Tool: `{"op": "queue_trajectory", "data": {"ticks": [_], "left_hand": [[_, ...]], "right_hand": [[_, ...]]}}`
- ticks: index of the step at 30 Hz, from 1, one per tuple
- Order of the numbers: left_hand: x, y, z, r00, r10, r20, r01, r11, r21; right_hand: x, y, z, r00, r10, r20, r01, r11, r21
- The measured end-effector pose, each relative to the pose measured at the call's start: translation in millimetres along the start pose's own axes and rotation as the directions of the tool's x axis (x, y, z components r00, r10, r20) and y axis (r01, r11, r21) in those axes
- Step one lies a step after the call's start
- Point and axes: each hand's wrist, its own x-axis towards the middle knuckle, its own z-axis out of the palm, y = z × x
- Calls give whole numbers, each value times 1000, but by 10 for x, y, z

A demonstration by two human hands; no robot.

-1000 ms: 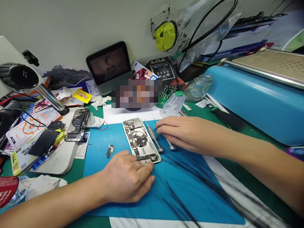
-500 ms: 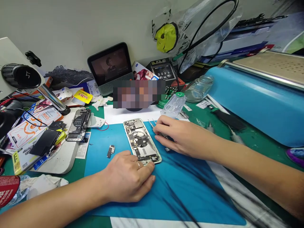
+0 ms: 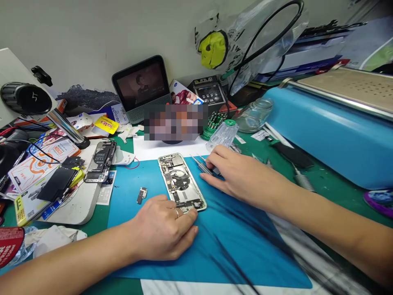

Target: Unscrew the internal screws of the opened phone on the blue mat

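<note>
— Up close, the bare left hand [image 3: 166, 229] rests fingers on the lower end of the opened, pale-rimmed rectangular phone [image 3: 184, 179], flat on the smooth blue mat [image 3: 233, 246]; can't tell if they clasp it!
— And the right hand [image 3: 238, 174]?
— Farther out, curled over slim silver metal screwdrivers [image 3: 203, 166] beside the phone; can't tell if gripped!

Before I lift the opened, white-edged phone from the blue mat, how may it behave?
The opened, white-edged phone looks stiff, being a straight-sided slab. Its exposed components seem fragile. Lying flat, it would probably slide rather than roll.
</note>
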Motion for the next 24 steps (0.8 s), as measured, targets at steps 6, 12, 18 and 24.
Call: {"op": "queue_trajectory", "data": {"ticks": [6, 12, 18, 24], "left_hand": [[-3, 1, -1, 1000, -1, 7, 1, 1000, 5], [-6, -1, -5, 1000, 3, 8, -3, 1000, 4], [-9, 0, -3, 1000, 5, 10, -5, 1000, 2], [-11, 2, 5, 1000, 3, 6, -3, 1000, 4]], "right_hand": [[22, -68, 7, 1000, 8, 6, -7, 992, -130], [9, -69, -10, 998, 46, -48, -53, 987, -149], [-2, -95, 7, 988, 79, -132, -84, 996, -30], [4, -136, -50, 971, 87, -223, -44, 981, 190]]}}
